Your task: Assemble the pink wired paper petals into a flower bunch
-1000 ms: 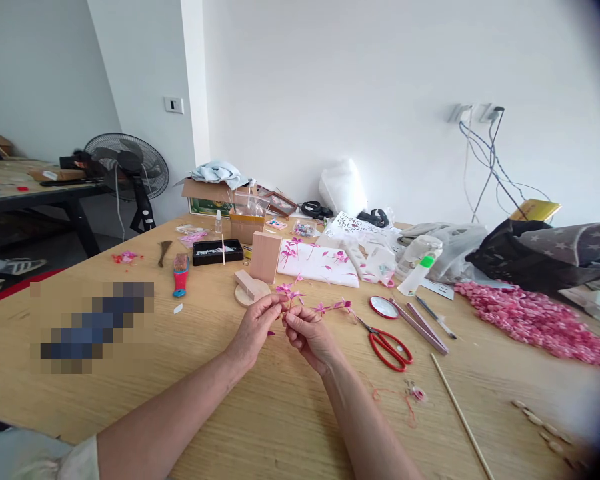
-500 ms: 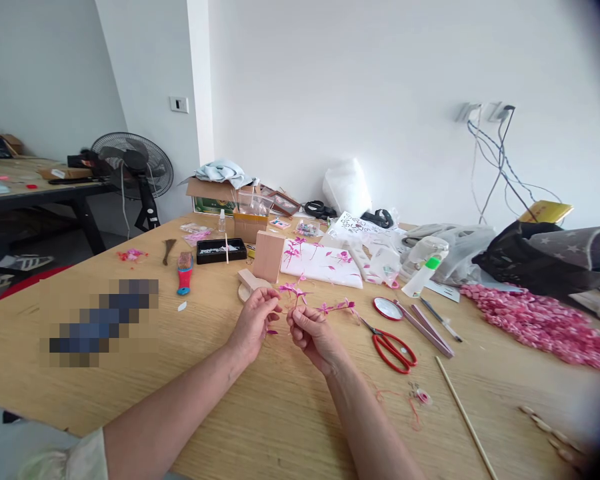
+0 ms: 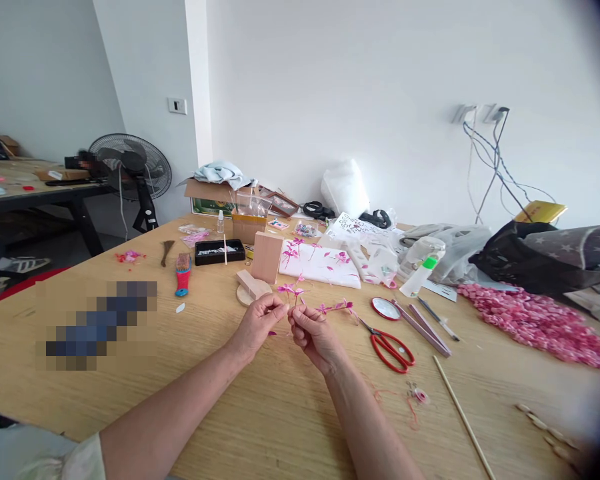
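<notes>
Ref pt = the red-handled scissors (image 3: 377, 333) on the wooden table (image 3: 260, 413). Your R hand (image 3: 316, 337) is L of them, thumb + index pinching the thin stem of the pink flower sprig (image 3: 291, 289). So the sprig's also L of the scissors, upright-ish, blooms above your fingertips. Your L hand (image 3: 260, 327) is farther L of the scissors, thumb + index brought together at the same stem, tips right by your R ones; can't tell if they grip the stem, too small to see.

Second sprig (image 3: 336, 307) lies just L of the scissors' blade tips. Loose purple petal (image 3: 273, 333): well L of the scissors, nr your L hand.

Behind the scissors: red-rimmed disc (image 3: 386, 309), w/ lilac tweezers (image 3: 423, 322) behind + to R. White pad w/ pink flowers (image 3: 323, 270) = farther back, to L; upright wood block (image 3: 267, 259) = back + farther L. Nearer you than the scissors: orange thread (image 3: 413, 417) + small spool (image 3: 420, 396). Thin wooden stick (image 3: 460, 413) = R of the scissors + nearer you.
</notes>
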Tool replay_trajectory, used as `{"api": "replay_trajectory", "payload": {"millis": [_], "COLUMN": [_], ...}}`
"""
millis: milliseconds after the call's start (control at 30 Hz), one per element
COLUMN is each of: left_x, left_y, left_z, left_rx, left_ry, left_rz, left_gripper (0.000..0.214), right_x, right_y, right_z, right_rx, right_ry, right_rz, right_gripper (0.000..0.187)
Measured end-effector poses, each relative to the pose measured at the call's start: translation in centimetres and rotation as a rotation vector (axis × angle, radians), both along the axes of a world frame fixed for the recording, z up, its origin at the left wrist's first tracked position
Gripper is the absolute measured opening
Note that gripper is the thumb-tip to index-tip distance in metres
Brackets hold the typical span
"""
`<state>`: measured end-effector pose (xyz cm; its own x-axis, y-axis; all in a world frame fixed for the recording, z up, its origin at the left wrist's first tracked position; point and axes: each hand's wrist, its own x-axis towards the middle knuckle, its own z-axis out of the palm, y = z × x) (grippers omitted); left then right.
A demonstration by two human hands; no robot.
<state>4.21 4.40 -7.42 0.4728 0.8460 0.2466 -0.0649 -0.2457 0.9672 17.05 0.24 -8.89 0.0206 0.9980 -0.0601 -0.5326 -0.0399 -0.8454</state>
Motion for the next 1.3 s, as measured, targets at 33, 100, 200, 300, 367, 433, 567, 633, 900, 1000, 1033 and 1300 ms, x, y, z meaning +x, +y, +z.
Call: {"api": "replay_trajectory", "payload": {"millis": [33, 100, 200, 300, 367, 433, 567, 633, 900, 1000, 1033, 1300], "left_x": [0.0, 0.0, 0.0, -0.1, -0.1, -0.2, -0.1, -0.1, 0.3, 0.4, 0.4, 0.4], "left_y": [0.1, 0.1, -0.4, -1.0, -1.2, -1.3, -0.9, -0.8, -0.8, -0.7, -0.7, -0.4], "left_z": [0.0, -0.1, 0.0, 0.2, 0.3, 0.4, 0.4, 0.4, 0.3, 0.0, -0.1, -0.2], "left_rx": [0.082, 0.249, 0.390, 0.414, 0.346, 0.229, 0.079, 0.017, -0.143, -0.105, -0.093, -0.116], "left_ry": [-0.006, -0.011, 0.011, 0.012, -0.025, -0.081, -0.208, -0.261, -0.257, -0.131, -0.091, -0.012], "left_rz": [0.034, 0.093, 0.116, 0.110, 0.084, 0.050, 0.054, 0.082, 0.160, 0.162, 0.158, 0.130], "left_gripper": [0.024, 0.022, 0.018, 0.018, 0.019, 0.018, 0.019, 0.021, 0.019, 0.017, 0.017, 0.020], "right_x": [0.0, 0.0, 0.0, -0.1, -0.2, -0.3, -0.5, -0.6, -0.7, -0.6, -0.6, -0.8], "right_y": [0.1, 0.2, 0.3, 0.3, 0.3, 0.3, 0.1, 0.1, 0.2, 0.2, 0.2, 0.2], "right_z": [0.0, 0.0, 0.0, 0.1, 0.1, 0.2, 0.2, 0.2, -0.2, -0.2, -0.2, -0.1], "right_rx": [-0.004, -0.008, -0.026, -0.044, -0.045, -0.042, -0.040, -0.040, -0.053, -0.058, -0.057, -0.038], "right_ry": [0.006, 0.019, 0.038, 0.047, 0.041, 0.031, -0.020, -0.052, -0.083, -0.080, -0.081, -0.120], "right_rz": [-0.017, -0.045, -0.066, -0.070, -0.065, -0.060, -0.051, -0.047, -0.058, -0.054, -0.055, -0.057], "right_gripper": [0.020, 0.021, 0.024, 0.027, 0.027, 0.027, 0.027, 0.027, 0.029, 0.029, 0.029, 0.030]}}
